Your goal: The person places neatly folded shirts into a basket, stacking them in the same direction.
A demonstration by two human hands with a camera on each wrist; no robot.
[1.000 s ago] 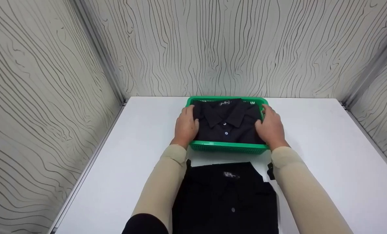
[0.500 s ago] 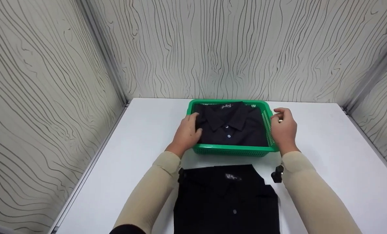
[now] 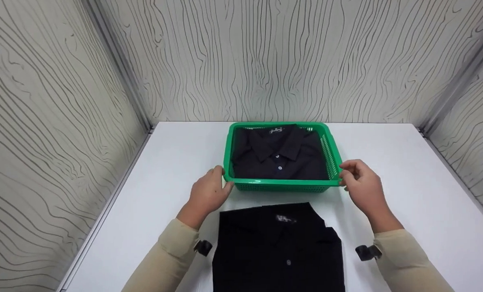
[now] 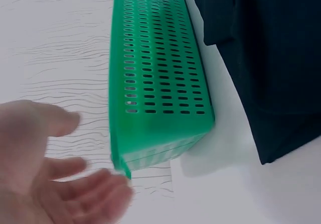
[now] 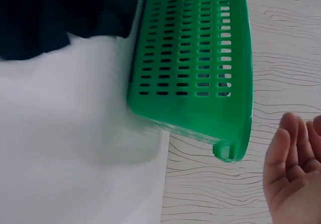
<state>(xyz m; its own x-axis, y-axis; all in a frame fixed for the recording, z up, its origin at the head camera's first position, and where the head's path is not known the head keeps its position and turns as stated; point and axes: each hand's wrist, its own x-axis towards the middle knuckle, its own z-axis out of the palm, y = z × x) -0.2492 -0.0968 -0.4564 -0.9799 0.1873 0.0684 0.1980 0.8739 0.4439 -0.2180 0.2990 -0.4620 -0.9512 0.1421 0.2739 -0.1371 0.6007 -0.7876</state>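
Head view shows the green basket (image 3: 290, 183) on the white table (image 3: 176, 158), near its far edge, with a dark collared shirt (image 3: 284, 164) lying collar-up inside it and a second black shirt (image 3: 280, 247) flat on the table just in front. The hands are well apart from each other: the left hand (image 3: 209, 190) is by the basket's near left corner, the right hand (image 3: 365, 188) by the near right one. Both have loosely bent fingers and neither seems clamped on anything; the right wrist view shows a gap between hand and plastic, while contact at the left corner cannot be told. If the basket needs adjusting, light, even pressure at both corners should keep it square; a pull from one side alone would probably turn it. Fingers are best kept on the rim, clear of the shirt's neat collar. The front wall sits close to the second shirt, so any shift toward the person should be small, lest it rumple that fabric.
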